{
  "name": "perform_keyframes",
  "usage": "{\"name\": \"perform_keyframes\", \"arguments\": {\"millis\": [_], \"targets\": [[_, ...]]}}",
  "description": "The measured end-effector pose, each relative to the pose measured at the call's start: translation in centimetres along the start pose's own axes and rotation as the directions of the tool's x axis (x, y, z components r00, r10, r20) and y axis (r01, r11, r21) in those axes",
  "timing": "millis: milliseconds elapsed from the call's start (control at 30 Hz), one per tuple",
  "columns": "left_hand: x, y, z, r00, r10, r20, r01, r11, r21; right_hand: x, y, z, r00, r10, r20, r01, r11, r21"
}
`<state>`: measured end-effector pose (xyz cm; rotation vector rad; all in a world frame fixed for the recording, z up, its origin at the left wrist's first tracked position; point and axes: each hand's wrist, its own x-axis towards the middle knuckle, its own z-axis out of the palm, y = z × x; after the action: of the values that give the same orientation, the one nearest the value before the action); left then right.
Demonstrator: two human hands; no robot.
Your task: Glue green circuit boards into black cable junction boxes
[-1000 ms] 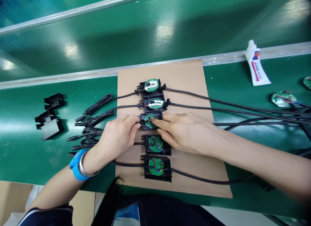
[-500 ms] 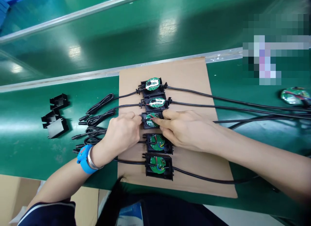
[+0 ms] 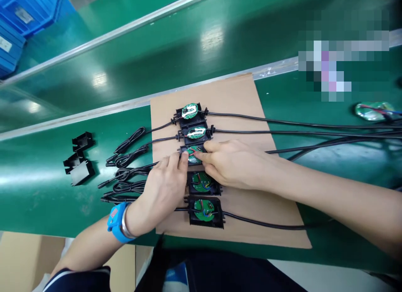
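Observation:
Several black housings with green circuit boards stand in a column on a cardboard sheet (image 3: 232, 91). Both my hands are at the middle housing (image 3: 200, 161). My left hand (image 3: 168, 177), with a blue band and a metal bangle at the wrist, touches its left side, fingertips at the edge of the board (image 3: 194, 155). From the right, my right hand (image 3: 229, 164) grips the housing's right side, one finger on the board beside a red wire. Above are two housings with white-marked boards (image 3: 189, 111); below are two more, the lowest (image 3: 205, 212) fully visible.
Coiled black cables (image 3: 130, 160) lie left of the cardboard, and long cables (image 3: 301, 123) run right. Black housings (image 3: 82, 170) sit farther left. Blue crates (image 3: 31, 11) stand at the upper left. A wired board (image 3: 372, 111) lies far right.
My left hand has opened from a curled shape, its fingertips now reaching onto the left edge of the middle board. My right hand stays at the same housing. The view has shifted slightly.

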<state>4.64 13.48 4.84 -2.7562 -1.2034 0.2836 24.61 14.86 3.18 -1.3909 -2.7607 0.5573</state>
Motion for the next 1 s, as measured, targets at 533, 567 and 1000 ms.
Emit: {"name": "perform_keyframes", "arguments": {"millis": [533,567,1000], "targets": [[1.6,-1.5,1.5,0.949,0.232,-0.215,-0.289,0.912,-0.291,-2.4,1.8,-0.4,0.985,0.086,-0.151,-0.037,0.954,0.298],[1.8,-1.6,1.8,0.943,0.260,-0.210,-0.315,0.900,-0.300,-2.5,1.9,-0.4,0.985,0.080,-0.150,-0.034,0.957,0.287],[1.9,-1.8,2.9,0.926,0.264,-0.268,-0.344,0.884,-0.317,-2.2,2.5,3.7,0.871,-0.036,-0.489,0.073,0.996,0.057]]}}
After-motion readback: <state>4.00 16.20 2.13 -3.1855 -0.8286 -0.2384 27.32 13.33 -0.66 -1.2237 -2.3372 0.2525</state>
